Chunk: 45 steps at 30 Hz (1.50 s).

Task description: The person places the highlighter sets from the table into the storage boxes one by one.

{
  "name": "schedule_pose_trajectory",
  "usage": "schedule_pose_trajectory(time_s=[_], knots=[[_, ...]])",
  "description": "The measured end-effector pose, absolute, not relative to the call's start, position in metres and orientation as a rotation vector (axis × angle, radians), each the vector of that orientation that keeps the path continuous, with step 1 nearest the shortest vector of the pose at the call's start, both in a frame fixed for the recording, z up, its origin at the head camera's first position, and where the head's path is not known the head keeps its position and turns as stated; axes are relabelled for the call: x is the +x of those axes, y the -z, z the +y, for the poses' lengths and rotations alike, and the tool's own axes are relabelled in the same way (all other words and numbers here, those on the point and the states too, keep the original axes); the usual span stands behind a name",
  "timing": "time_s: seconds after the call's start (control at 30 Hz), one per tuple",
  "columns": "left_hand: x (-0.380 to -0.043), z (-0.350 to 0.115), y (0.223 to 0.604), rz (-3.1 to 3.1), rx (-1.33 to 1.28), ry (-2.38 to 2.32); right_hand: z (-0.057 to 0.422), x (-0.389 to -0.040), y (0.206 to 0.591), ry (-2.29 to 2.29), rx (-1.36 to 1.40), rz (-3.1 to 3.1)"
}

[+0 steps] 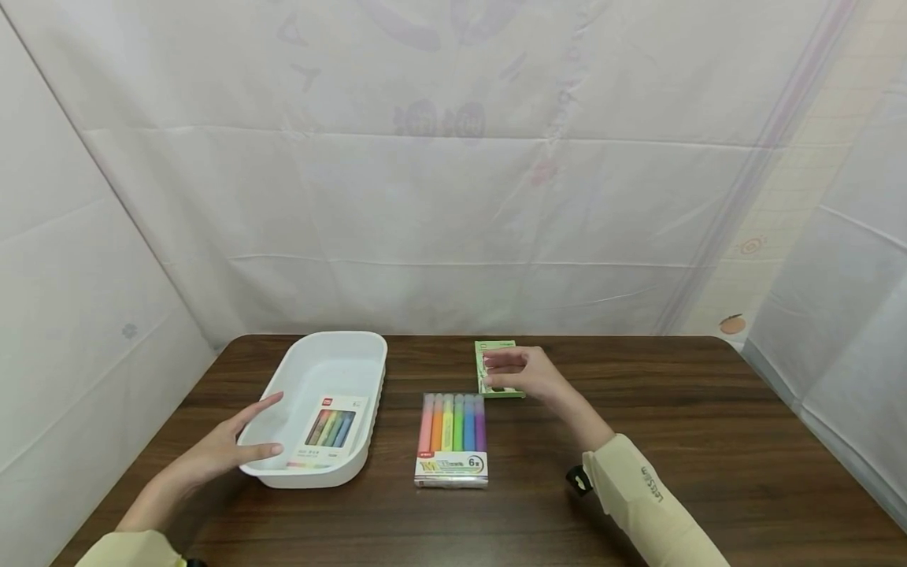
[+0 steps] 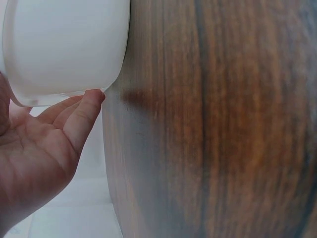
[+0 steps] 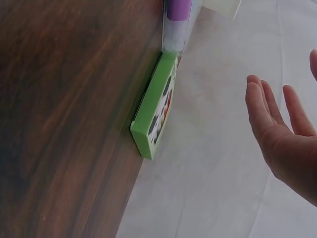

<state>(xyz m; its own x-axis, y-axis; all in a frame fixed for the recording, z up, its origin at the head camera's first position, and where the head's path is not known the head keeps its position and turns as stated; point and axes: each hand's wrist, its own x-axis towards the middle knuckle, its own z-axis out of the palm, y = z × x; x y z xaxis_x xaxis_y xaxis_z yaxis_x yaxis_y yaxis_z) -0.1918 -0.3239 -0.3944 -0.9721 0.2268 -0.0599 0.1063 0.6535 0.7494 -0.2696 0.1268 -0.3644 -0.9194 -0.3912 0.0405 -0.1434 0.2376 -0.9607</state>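
Observation:
On the left stands a white plastic tray (image 1: 364,346), and my left hand (image 1: 220,449) holds its near-left corner. Thumb and forefinger reach over the rim; the other fingers (image 2: 81,121) lie against the outer wall. Inside the tray lies a white pack with a window showing coloured sticks (image 1: 331,429). My right hand (image 1: 520,372) hovers above a flat green box (image 3: 151,111) with black-and-white patches, fingers loosely bent and holding nothing. In the right wrist view a gap shows between hand and box. A clear pack of coloured markers (image 1: 451,441) lies between the hands.
Everything stands on a dark wood-grain table (image 1: 638,394). White cloth (image 1: 453,236) hangs behind its far edge and along both sides. The green box lies near that far edge, just beyond the marker pack.

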Motion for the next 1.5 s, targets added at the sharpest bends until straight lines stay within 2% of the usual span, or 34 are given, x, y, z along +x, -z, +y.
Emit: schedule_pose_trajectory(time_s=[1.17, 1.5], knots=[[-0.189, -0.326, 0.392, 2.66, 0.187, -1.234, 0.155, -0.281, 0.374, 1.774, -0.398, 2.362], [-0.188, -0.325, 0.391, 2.708, 0.256, -1.228, 0.161, -0.29, 0.386, 1.771, -0.363, 2.371]])
